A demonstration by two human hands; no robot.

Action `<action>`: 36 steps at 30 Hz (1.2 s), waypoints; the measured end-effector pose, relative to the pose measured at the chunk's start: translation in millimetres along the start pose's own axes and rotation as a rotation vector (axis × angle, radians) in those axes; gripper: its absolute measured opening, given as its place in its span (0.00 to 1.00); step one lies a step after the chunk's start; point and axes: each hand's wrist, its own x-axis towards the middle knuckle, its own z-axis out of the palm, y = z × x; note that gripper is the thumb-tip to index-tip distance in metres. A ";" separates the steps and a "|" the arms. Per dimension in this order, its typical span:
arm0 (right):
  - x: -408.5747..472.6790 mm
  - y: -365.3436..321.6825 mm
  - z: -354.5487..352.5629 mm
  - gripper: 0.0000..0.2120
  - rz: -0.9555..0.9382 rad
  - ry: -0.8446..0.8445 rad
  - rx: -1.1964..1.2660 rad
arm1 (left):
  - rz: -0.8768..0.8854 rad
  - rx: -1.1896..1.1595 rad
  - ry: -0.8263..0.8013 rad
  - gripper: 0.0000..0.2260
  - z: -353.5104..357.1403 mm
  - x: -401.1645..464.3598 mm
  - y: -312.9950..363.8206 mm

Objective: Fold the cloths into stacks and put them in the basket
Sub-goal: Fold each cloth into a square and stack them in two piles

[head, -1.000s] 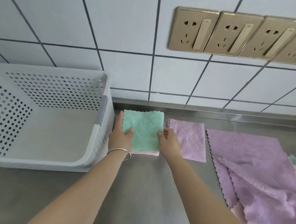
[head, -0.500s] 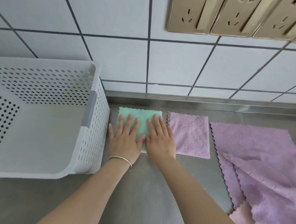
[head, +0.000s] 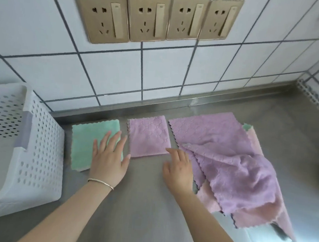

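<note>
A white perforated basket (head: 39,150) stands at the left edge of the steel surface (head: 139,204), its long side running away toward the wall; I cannot see anything inside it from here.

Just beside it lies one folded green cloth (head: 83,144), flat, its longer sides pointing from the front edge toward the back rim of the surface. The left hand (head: 108,159) rests on this cloth's right half with the fingers (head: 116,138) straight and spread, palm down, gripping nothing; a thin bangle (head: 100,183) circles the wrist.

Next comes one folded purple cloth (head: 149,136), a near-square lying flat close to the back rim, apart from the green one by a narrow strip of bare steel. The right hand (head: 179,169) lies low at its near right corner, fingers loosely extended toward the cloth's edge and holding nothing.

Further right sits a loose heap of unfolded cloths (head: 236,167): a large purple one spread toward the back, a second purple one crumpled over it, pink showing beneath at the front, and a sliver of green at the far side. I cannot tell the exact count.

Behind everything rises a white tiled wall (head: 48,28) with dark grout, carrying four gold sockets (head: 158,16) in a row.
</note>
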 end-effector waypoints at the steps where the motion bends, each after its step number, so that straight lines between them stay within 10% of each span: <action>1: -7.5 18.6 -13.5 0.19 0.057 0.026 -0.023 | 0.045 -0.019 -0.011 0.21 1.6 -0.3 15.4; 12: 23.4 113.6 -111.2 0.13 0.084 -0.020 -0.203 | 0.178 -0.277 -0.384 0.22 33.0 44.2 165.4; 23: 69.6 118.4 -101.1 0.23 -0.027 -0.535 -0.081 | 0.178 -0.358 -0.234 0.09 59.8 84.5 182.6; 36: 55.5 81.2 -184.0 0.16 -0.432 -0.487 -0.526 | 0.387 -0.411 -0.278 0.09 -58.7 27.8 152.1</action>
